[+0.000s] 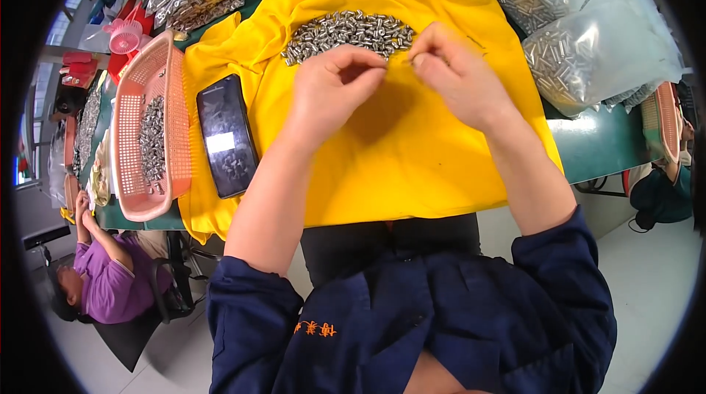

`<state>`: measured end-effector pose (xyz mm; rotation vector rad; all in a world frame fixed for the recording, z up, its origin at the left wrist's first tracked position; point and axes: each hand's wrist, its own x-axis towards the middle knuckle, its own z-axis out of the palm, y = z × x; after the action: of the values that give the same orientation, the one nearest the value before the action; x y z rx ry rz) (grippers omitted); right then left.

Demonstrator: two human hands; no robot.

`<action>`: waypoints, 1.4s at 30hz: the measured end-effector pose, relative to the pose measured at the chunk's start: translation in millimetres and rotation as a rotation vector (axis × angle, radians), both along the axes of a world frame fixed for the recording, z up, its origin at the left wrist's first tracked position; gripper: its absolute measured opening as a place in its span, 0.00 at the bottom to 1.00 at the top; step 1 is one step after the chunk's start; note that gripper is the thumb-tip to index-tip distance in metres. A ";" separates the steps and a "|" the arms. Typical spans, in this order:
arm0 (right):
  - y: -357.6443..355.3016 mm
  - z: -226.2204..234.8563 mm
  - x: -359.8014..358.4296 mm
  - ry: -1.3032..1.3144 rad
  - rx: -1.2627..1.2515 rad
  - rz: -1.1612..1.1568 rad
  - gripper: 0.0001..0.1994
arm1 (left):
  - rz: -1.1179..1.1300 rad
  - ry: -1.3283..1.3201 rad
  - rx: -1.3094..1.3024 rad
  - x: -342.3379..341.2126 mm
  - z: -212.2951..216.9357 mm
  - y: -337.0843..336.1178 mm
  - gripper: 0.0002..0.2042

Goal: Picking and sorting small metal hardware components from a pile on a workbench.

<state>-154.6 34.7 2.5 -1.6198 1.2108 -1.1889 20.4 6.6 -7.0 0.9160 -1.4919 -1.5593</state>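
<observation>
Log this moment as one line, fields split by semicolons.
left hand: fingers curled, hold unclear; right hand: fingers curled, hold unclear; metal parts: heaped on yellow cloth; phone: on cloth, beside pink basket

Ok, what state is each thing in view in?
Left hand: fingertips pinched; any held part unclear
Right hand: fingertips pinched; any held part unclear
Metal parts: loose, heaped on cloth
Yellow cloth: spread out, rumpled at far edge
Phone: lying face up
Pink basket: open, partly filled with metal parts
Clear bag: partly filled with metal parts
</observation>
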 end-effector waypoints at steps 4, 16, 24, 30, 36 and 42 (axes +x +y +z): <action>0.2 5.6 1.0 0.117 -0.144 -0.165 0.04 | 0.120 -0.177 -0.164 0.6 -0.6 -0.6 0.06; 5.1 6.9 5.8 0.027 -0.004 0.010 0.03 | -0.014 0.233 0.285 1.7 2.8 0.8 0.06; 8.7 12.4 6.7 0.006 -0.014 0.019 0.02 | -0.061 0.334 0.386 -3.1 5.3 6.2 0.05; 11.0 14.1 9.9 0.146 -0.183 -0.004 0.02 | -0.035 0.326 0.351 -4.8 1.2 5.6 0.05; 13.7 10.2 13.2 0.294 -0.178 -0.049 0.02 | 0.008 0.215 0.172 -5.5 1.8 8.4 0.05; 6.0 10.0 1.1 -0.328 0.398 0.110 0.03 | 0.037 0.103 -0.028 -6.9 1.6 8.2 0.04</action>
<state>-153.5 40.7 12.5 -1.1317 1.0519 -1.0187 13.5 14.8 -5.5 0.8304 -1.4133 -1.5314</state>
